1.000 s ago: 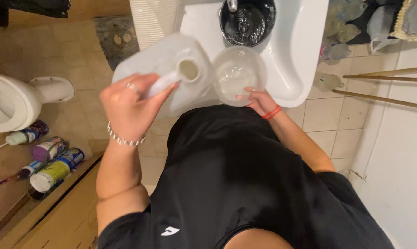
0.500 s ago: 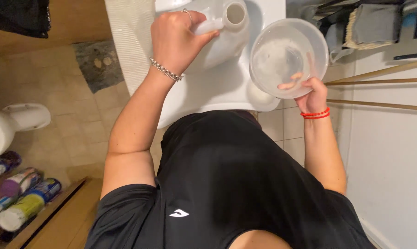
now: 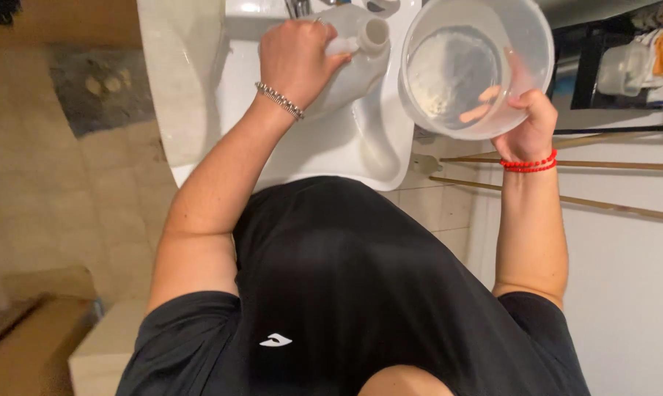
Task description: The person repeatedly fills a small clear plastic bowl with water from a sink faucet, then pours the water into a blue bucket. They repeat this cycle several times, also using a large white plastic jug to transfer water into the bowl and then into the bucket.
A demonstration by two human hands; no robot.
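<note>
I am looking down past my black shirt (image 3: 346,293) at both arms reaching out over the white sink (image 3: 324,139). My right hand (image 3: 529,121), with a red bracelet (image 3: 528,163) at the wrist, is holding up a clear plastic bowl (image 3: 478,66) by its near rim, thumb outside and fingers (image 3: 478,110) showing through the wall from inside; the bowl is tilting toward me, just right of the sink. My left hand (image 3: 298,59), with a beaded silver bracelet (image 3: 280,100) at the wrist, is closing around the handle of a translucent white jug (image 3: 353,66), which is hanging above the basin with its open neck pointing at the bowl, near it but apart. Beyond the jug, the tap (image 3: 298,7) is showing at the top edge.
</note>
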